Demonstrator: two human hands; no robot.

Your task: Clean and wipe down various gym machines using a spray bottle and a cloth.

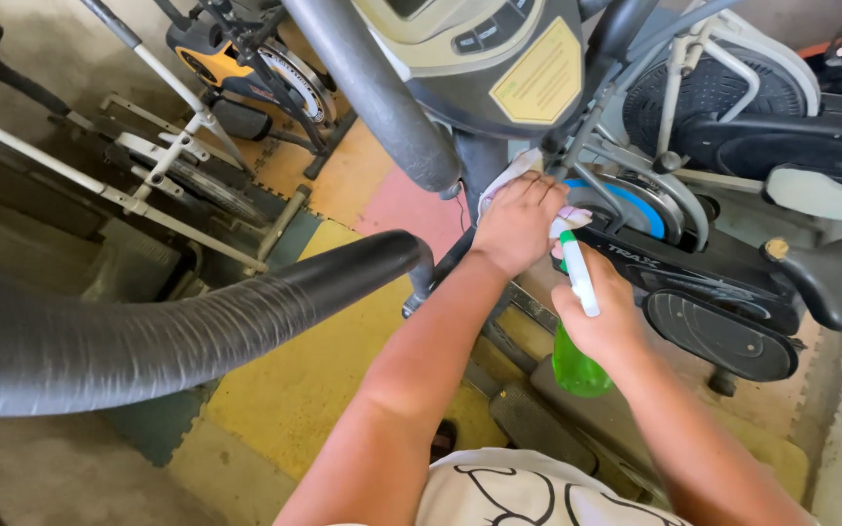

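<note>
Wiping an exercise machine with cloth and spray close together.
Nearest, the right hand (604, 314) is wrapped around a green spray bottle (577, 362), nozzle aimed at the machine's frame (694, 278); just beyond, the left hand (518, 222) presses a white cloth (511, 175) flat against that frame, below the console (499, 58).

Yellow octagonal label (541, 80) on the grey console (460, 39), beside its screen (407, 6) at top edge.

Bright, even daylight fills the wide-angle view, with soft shadows on the floor mats (333, 380). The near handlebar (148, 321) looms large and bowed by lens distortion; focus is sharp.
</note>
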